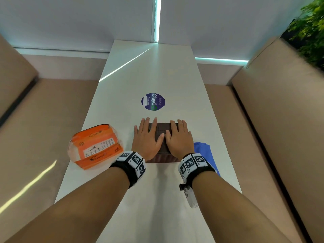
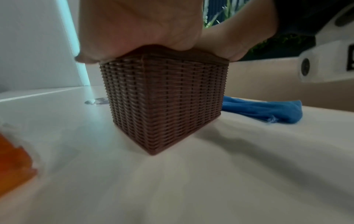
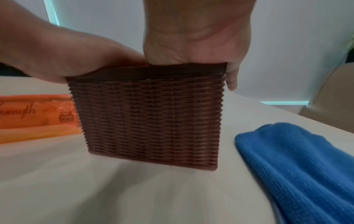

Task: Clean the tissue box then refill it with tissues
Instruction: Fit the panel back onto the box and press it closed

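A brown woven tissue box (image 1: 162,130) (image 2: 164,103) (image 3: 149,118) stands on the white table (image 1: 157,76), its flat lid on top. My left hand (image 1: 145,135) (image 2: 134,30) lies flat on the left half of the lid, fingers straight. My right hand (image 1: 178,135) (image 3: 195,33) lies flat on the right half, and its little finger hangs over the right edge. An orange pack of tissues (image 1: 96,146) (image 3: 36,116) (image 2: 13,163) lies left of the box. A blue cloth (image 1: 203,149) (image 2: 264,110) (image 3: 298,166) lies to the right, partly hidden by my right wrist.
A round dark blue sticker (image 1: 153,101) is on the table beyond the box. Beige padded benches (image 1: 43,120) run along both sides of the narrow table. A green plant (image 1: 308,28) stands at the far right. The wall closes off the table's far end.
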Demonstrator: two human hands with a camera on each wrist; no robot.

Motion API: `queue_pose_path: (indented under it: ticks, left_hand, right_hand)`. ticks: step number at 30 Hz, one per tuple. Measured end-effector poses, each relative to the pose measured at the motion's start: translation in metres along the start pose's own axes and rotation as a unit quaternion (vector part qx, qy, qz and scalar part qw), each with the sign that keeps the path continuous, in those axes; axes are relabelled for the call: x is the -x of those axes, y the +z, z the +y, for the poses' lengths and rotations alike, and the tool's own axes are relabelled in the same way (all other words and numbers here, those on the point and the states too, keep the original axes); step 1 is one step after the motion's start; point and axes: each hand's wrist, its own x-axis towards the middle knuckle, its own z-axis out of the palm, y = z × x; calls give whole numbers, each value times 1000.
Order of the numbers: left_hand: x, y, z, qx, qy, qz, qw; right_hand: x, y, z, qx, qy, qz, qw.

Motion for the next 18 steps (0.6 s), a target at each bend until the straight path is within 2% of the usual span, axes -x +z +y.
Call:
queue_pose_path:
  ticks: [4,9,12,14,16,18]
  left_hand:
    - [-2,2,0,0,-20,-7,1000]
    - [-3,1,-1,17,-25,-17,999]
    - [2,-8,5,133,-59,4,989]
    - [-1,-17,6,279,-169,17,945]
    - [-18,-16,-4,389,-310,-15,867]
    - [-34,-15,-16,475,-383,-57,790]
  right_hand:
    - [1,2,1,16,1,-8,1000]
    - [1,-4,-2,-31,5,-14,999]
    - [4,-13,-3,-85,12,-34,996]
    - [2,-25,-4,-192,76,-54,977]
    - [-8,-35,-1,-293,174,-70,938]
    - [-26,-40,8,-328,245,-110,906]
